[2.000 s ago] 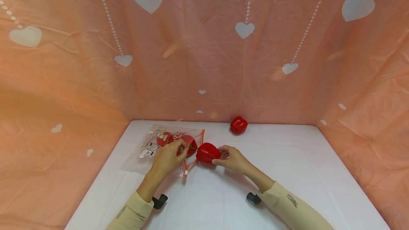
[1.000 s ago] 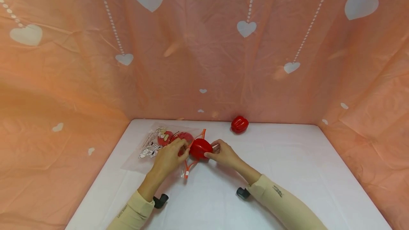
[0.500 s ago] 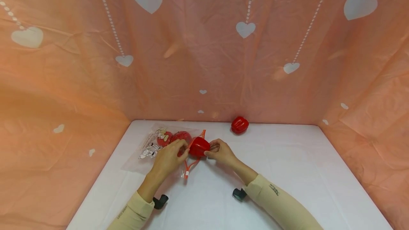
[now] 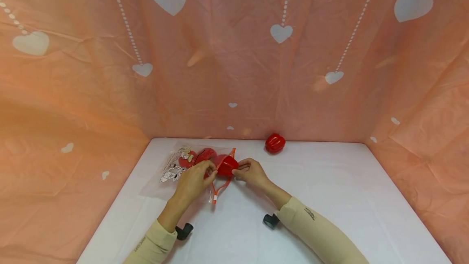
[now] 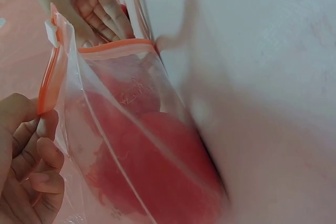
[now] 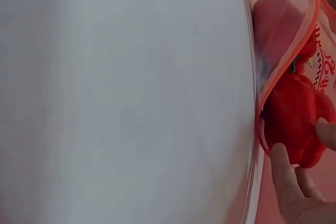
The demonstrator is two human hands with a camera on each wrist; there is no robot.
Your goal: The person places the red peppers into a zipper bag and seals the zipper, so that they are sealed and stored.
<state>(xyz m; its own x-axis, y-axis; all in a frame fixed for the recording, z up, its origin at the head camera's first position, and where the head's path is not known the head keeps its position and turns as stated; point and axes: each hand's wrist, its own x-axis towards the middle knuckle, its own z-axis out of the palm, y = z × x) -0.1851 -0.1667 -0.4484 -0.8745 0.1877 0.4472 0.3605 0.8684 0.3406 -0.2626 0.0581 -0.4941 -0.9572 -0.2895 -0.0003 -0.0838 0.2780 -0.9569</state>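
Observation:
A clear zip bag with an orange zip edge and printed cartoon figures lies on the table. My left hand pinches the upper zip edge, holding the mouth apart. Between the thumb and fingers of my right hand is a red bell pepper, lying on its side and partly inside the mouth. Its outer end still shows in the right wrist view, where a green stem of another pepper is visible deeper in. More red produce lies inside, blurred by the plastic.
Another red bell pepper lies near the table's back edge, right of the bag. A white cloth covers the table. Orange curtains with white hearts hang behind and at both sides. A dark device sits under each wrist.
My right hand has moved left, pushing the bell pepper from outside the bag into its mouth. The produce inside has shifted a little left. My left hand has stayed at the zip edge.

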